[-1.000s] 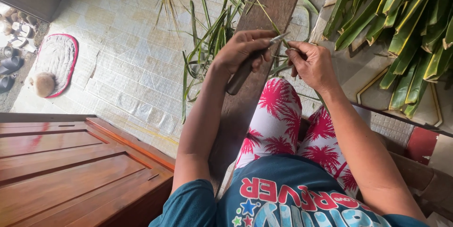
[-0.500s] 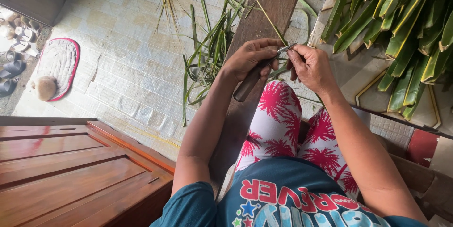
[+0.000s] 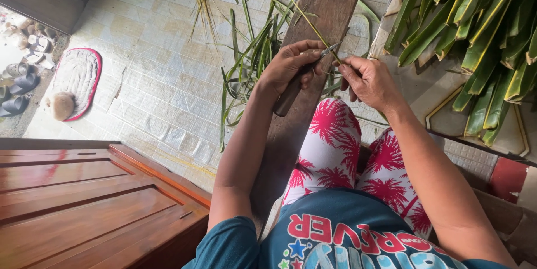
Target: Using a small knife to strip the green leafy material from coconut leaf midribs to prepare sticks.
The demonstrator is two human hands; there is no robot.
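1. Thin leaf rib (image 3: 305,16): pale yellow-green, long and narrow; runs from between the two hands toward 11 o'clock, over the wooden plank.
2. Knife (image 3: 295,87): dark wooden handle, short metal blade; blade tip laid against the rib just above the hands, handle slanting toward 7 o'clock.
3. Left hand (image 3: 291,65): fingers curled tight around the knife handle, thumb pressed along the top near the blade.
4. Right hand (image 3: 369,81): at 3 o'clock of the knife; thumb and forefinger pinching the near end of the rib, remaining fingers folded inward.
5. Wooden plank (image 3: 324,0): dark brown, long; lies under both hands, runs from 12 o'clock down past the left forearm.
6. Patterned trousers (image 3: 330,140): white with pink palm print; knees just below the hands at 6 o'clock.
7. Loose green strips (image 3: 246,62): scattered on the tiled floor, at 9 o'clock of the hands, beside the plank.
8. Stacked green leaves (image 3: 475,17): broad folded blades, piled at 2 o'clock, well apart from the hands.
9. Wooden door panel (image 3: 84,202): reddish brown, at 8 o'clock.
10. Floor mat (image 3: 78,79): grey with red edge, far off at 9 o'clock.
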